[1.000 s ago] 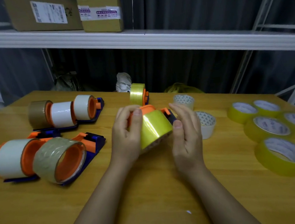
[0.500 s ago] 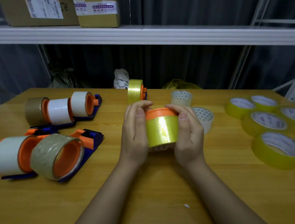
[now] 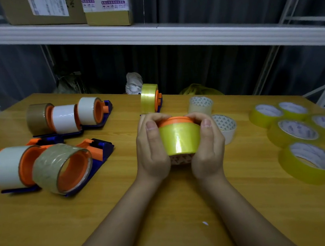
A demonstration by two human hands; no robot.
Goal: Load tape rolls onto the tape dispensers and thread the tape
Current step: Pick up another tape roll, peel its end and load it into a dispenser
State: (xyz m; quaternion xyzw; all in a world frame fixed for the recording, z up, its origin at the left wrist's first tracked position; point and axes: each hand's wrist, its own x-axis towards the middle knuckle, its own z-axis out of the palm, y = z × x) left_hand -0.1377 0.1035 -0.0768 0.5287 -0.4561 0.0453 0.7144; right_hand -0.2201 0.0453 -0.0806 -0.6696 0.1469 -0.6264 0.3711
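Your left hand (image 3: pixel 152 150) and right hand (image 3: pixel 208 148) clasp the yellow tape roll (image 3: pixel 179 139) from either side, fingers curled tight, thumbs pressed near its top edge. The roll sits on an orange drum (image 3: pixel 174 121), held above the table (image 3: pixel 168 213) at its middle. Your palms hide the rest of the dispenser, and the tape's loose end cannot be made out.

Both hands (image 3: pixel 180 145) cupped, thumbs up

Cardboard boxes (image 3: pixel 75 7) on white shelf (image 3: pixel 167 35), above wooden table (image 3: pixel 170 233).
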